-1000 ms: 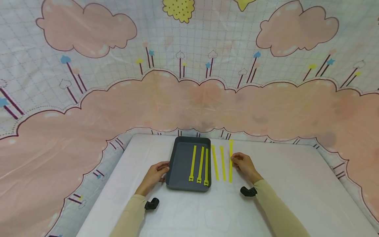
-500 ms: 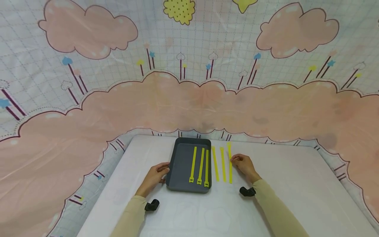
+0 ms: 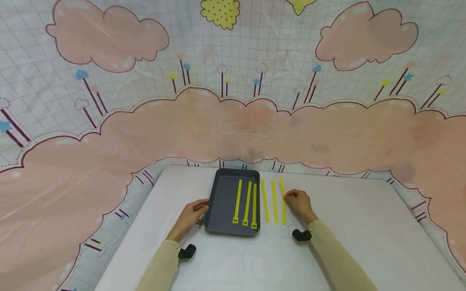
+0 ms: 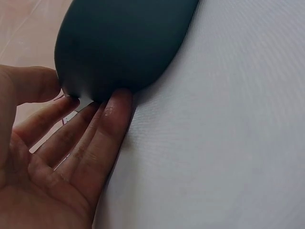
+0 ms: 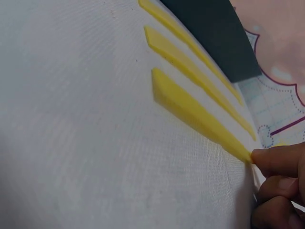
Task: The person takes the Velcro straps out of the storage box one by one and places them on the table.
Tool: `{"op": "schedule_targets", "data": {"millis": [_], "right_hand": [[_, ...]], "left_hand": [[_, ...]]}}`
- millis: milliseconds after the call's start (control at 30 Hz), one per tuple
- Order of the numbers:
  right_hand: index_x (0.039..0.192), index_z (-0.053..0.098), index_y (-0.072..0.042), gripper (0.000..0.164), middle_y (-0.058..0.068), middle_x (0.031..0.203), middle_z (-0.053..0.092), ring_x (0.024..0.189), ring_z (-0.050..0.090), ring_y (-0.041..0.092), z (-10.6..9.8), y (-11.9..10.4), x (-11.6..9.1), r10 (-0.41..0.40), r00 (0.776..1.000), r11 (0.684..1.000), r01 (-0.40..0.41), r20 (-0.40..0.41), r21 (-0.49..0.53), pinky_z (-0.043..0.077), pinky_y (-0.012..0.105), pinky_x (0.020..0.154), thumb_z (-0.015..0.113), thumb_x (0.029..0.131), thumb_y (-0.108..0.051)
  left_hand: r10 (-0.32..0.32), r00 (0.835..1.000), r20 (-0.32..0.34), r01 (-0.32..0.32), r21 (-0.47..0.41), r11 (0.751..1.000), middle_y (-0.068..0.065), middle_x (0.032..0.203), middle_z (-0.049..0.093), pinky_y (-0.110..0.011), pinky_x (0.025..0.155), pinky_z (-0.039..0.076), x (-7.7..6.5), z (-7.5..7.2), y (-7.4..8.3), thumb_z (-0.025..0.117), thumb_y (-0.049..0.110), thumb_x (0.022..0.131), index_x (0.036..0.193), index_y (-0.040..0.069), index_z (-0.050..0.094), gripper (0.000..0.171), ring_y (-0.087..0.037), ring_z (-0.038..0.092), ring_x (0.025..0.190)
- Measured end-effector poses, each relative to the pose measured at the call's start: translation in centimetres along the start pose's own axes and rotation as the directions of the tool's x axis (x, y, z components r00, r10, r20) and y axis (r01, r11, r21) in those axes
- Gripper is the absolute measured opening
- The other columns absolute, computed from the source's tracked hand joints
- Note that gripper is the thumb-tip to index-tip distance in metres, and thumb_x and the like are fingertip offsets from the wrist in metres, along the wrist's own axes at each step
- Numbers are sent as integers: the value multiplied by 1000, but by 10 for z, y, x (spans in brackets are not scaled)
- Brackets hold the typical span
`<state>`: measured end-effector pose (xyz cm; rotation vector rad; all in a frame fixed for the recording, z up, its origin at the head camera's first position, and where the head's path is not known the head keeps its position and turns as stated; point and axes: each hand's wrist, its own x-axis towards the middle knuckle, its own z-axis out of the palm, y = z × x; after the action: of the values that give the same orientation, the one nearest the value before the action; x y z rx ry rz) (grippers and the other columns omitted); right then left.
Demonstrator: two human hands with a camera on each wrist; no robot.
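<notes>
Beige sleeves point(image 3: 335, 252), black wrist cameras point(image 3: 187, 251)

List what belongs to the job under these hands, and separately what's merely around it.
Likely in the job:
gray tray, touched by the left hand
yellow strip, touched by the right hand
two strips beside it
three strips inside the tray

Merely around:
patterned backdrop
black wrist-worn devices
white table

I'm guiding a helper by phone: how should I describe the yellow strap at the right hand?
On the white table, find the dark grey tray holding three yellow straps. Just right of it in the head view, three more straps lie side by side on the table. Yours is the strap farthest from the tray, the only one that the right hand touches.
</notes>
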<state>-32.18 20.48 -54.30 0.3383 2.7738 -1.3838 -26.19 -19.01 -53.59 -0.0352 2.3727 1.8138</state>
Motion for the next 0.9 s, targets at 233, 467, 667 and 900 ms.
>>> {"op": "schedule_targets", "data": {"millis": [233,467,667,900], "right_hand": [[96,70,-2,18,3,78,59,75,51,19,0,-2,-1,-15,999,1000,15,-36,18,38,25,64,72,86,-17],[98,70,-1,20,5,82,60,78,51,19,1,-4,-4,18,999,999,-17,-39,37,38,25,64,72,87,-18],[101,68,-3,23,4,80,60,73,52,17,1,-1,-4,42,999,996,-40,-18,74,40,25,62,72,88,-21],[103,66,-3,24,0,76,57,65,51,12,-3,1,-6,48,999,992,-50,14,120,41,24,56,70,90,-22]], "left_hand": [[2,1000,-10,-1,4,1000,-21,132,61,-31,65,57,-2,1,1,59,15,98,137,6,56,40,-27,62,112],[5,1000,-6,-5,-1,1000,-22,134,60,-30,65,57,-4,1,1,59,15,98,138,5,55,41,-29,61,114],[3,1000,-7,-3,-1,1000,-22,133,60,-31,66,57,-4,0,1,59,14,98,137,5,56,40,-28,63,111],[8,1000,-20,-7,7,1000,-21,131,62,-33,66,57,-4,1,-1,59,14,98,136,5,57,39,-26,63,109]]}}
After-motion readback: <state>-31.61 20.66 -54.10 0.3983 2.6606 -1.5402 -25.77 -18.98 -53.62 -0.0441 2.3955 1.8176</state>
